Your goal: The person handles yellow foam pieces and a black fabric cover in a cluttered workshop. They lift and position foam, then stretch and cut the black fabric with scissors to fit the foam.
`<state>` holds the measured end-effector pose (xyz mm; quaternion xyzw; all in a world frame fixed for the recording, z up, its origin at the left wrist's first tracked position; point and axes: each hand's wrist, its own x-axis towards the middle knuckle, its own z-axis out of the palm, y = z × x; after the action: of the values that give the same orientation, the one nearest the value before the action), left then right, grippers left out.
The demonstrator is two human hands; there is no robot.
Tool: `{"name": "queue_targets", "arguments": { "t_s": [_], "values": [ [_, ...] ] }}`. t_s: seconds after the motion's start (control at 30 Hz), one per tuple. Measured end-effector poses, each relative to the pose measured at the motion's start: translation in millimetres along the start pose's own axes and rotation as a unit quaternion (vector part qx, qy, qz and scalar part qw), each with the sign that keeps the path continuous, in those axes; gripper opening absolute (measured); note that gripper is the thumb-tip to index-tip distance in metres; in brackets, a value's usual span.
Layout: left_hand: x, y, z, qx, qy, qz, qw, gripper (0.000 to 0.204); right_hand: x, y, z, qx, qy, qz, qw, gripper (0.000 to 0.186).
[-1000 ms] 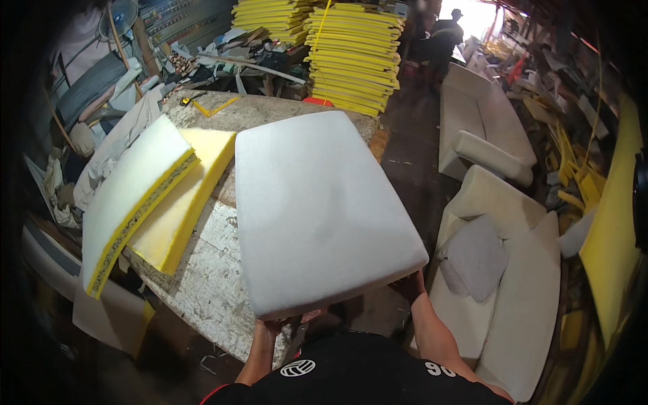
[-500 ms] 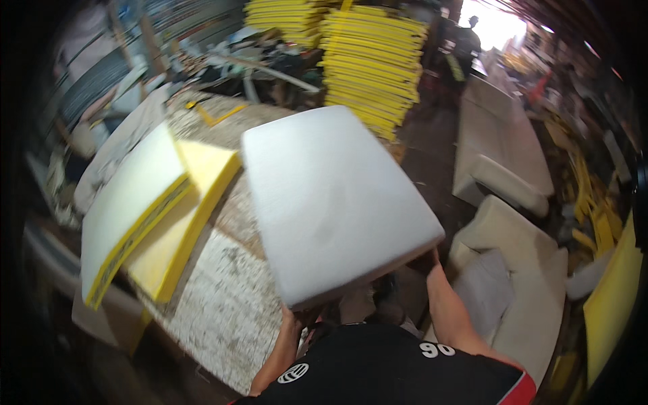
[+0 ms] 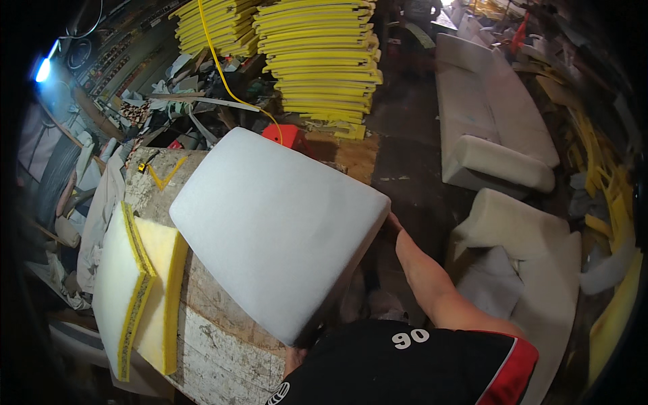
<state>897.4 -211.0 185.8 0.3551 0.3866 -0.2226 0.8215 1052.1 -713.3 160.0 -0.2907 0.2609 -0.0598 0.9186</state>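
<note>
The table (image 3: 226,347) has a pale cushion (image 3: 283,229) over its right side, foam slabs (image 3: 159,297) on its left. Right of it, the right hand (image 3: 392,223) grips the cushion; near its front, the left hand (image 3: 294,358) is too hidden to tell.

Passable: table strip (image 3: 206,324) between foam slabs (image 3: 113,290) and pale cushion (image 3: 283,229); dark floor aisle (image 3: 407,145), sofas (image 3: 489,111) blocking right.

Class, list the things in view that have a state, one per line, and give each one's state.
Cushion: held at its edges
Left hand: holding the cushion, mostly hidden
Right hand: holding the cushion, fingers in shadow
Foam slabs: overlapping
Yellow foam sheets: stacked
Lamp: lit
Table: scuffed
Pillow: lying on the nearer sofa
</note>
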Motion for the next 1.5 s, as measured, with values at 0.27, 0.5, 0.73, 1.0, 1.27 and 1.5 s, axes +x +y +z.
{"name": "queue_targets", "arguments": {
  "t_s": [0.27,0.5,0.73,1.0,1.27,1.5],
  "values": [
    [20.2,-19.1,99.0,-0.045,-0.007,0.005,0.999,0.063,138.7,-23.9,-3.0,-0.047,-0.034,0.020,0.998,0.067],
    [42.9,-21.0,134.8,-0.089,-0.028,0.017,0.995,0.064,163.0,35.3,-38.7,-0.069,-0.110,-0.026,0.991,0.070],
    [73.6,2.3,149.7,-0.103,-0.046,0.030,0.993,0.065,173.7,31.3,37.8,-0.117,-0.036,-0.022,0.992,0.078],
    [100.3,80.8,142.9,-0.034,-0.003,0.106,0.994,0.057,126.6,17.1,185.2,-0.327,0.069,0.122,0.935,0.089],
    [108.3,16.1,103.7,0.323,0.080,0.133,0.933,0.062,122.2,77.6,53.1,-0.608,-0.153,-0.026,0.778,0.061],
    [110.1,-66.0,150.9,0.661,-0.078,0.151,0.731,0.061,-15.7,20.0,-108.5,-0.672,-0.112,0.221,0.698,0.050]
  ]
}}
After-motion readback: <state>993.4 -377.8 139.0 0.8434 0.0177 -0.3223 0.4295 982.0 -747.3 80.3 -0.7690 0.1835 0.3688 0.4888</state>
